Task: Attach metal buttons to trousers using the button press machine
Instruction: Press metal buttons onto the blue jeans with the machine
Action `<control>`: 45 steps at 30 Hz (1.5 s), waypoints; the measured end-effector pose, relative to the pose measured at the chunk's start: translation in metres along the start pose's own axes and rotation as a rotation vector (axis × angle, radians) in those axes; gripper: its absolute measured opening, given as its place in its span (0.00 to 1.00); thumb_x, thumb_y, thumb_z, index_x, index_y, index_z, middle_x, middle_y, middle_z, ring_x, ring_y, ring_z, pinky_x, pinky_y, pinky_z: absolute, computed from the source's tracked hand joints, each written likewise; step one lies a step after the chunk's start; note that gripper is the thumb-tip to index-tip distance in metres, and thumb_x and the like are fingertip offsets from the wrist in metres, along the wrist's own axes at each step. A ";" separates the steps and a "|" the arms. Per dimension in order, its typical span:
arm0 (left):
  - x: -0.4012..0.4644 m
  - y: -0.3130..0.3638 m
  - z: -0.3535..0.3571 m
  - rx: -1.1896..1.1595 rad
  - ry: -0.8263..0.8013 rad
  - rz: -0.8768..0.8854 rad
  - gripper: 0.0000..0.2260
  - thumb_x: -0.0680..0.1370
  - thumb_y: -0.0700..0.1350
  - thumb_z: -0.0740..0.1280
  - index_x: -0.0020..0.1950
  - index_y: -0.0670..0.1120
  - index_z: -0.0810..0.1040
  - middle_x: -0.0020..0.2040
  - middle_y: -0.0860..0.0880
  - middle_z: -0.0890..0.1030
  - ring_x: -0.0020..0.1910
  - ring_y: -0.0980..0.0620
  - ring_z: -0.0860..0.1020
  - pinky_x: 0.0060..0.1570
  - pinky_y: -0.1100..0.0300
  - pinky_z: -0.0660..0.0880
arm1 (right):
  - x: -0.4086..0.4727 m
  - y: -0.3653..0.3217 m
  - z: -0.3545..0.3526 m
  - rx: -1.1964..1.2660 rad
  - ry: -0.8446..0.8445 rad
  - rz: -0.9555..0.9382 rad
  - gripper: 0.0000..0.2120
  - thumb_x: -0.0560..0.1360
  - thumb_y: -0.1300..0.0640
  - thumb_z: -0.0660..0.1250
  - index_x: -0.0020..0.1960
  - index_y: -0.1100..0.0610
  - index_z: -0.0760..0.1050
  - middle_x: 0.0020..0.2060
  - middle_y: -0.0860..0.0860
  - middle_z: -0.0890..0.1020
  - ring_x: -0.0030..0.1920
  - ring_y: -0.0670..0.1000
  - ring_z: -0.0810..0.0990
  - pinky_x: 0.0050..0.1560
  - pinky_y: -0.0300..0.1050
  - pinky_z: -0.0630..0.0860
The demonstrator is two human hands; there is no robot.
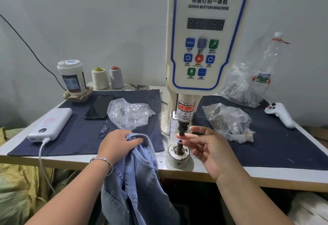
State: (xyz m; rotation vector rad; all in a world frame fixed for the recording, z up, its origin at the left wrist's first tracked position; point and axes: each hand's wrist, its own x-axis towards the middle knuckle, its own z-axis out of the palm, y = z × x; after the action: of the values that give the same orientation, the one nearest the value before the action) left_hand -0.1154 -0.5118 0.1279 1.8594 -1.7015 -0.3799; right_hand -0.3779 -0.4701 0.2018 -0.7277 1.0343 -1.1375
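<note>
Here, a left hand (pixel 118 143) is gripping blue denim trousers (pixel 134 180) at the table's (pixel 248 175) front edge while the right hand (pixel 206 146), fingers loosely extended and holding nothing, is reaching between the lower die (pixel 178 151) and the punch (pixel 182 130) of a press (pixel 206 35) reading "SERVO BUTTON MACHINE" and "TAKE CARE OF YOUR FINGER".

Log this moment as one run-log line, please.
left hand: grips blue denim trousers | right hand: open, fingertips between black upper punch and lower die post | trousers not under press

Pale grey wall (pixel 106 21) behind white worktable (pixel 266 177).
</note>
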 end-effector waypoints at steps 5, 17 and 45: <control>0.001 -0.001 -0.001 -0.034 -0.003 -0.009 0.25 0.73 0.61 0.70 0.24 0.49 0.65 0.21 0.57 0.70 0.26 0.55 0.68 0.28 0.58 0.61 | -0.018 0.009 -0.001 -0.017 0.008 -0.107 0.10 0.74 0.71 0.61 0.52 0.63 0.75 0.44 0.60 0.85 0.34 0.55 0.84 0.26 0.38 0.75; -0.002 -0.004 -0.008 -0.088 0.005 0.015 0.15 0.70 0.55 0.68 0.27 0.50 0.72 0.25 0.55 0.73 0.27 0.54 0.68 0.27 0.59 0.59 | 0.064 0.054 0.141 -1.073 -0.073 -0.689 0.09 0.72 0.63 0.62 0.46 0.51 0.77 0.38 0.47 0.80 0.41 0.51 0.78 0.43 0.50 0.77; -0.002 -0.006 -0.003 -0.160 -0.001 0.040 0.18 0.67 0.61 0.64 0.27 0.48 0.67 0.25 0.52 0.71 0.29 0.51 0.68 0.28 0.59 0.63 | 0.197 0.066 0.215 -1.792 -0.109 -0.367 0.11 0.73 0.65 0.67 0.37 0.51 0.71 0.62 0.56 0.69 0.62 0.60 0.69 0.46 0.48 0.69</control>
State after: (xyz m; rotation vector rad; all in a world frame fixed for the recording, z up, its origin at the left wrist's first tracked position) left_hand -0.1089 -0.5090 0.1259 1.7084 -1.6554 -0.4859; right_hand -0.1397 -0.6474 0.1691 -2.3852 1.7381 -0.1220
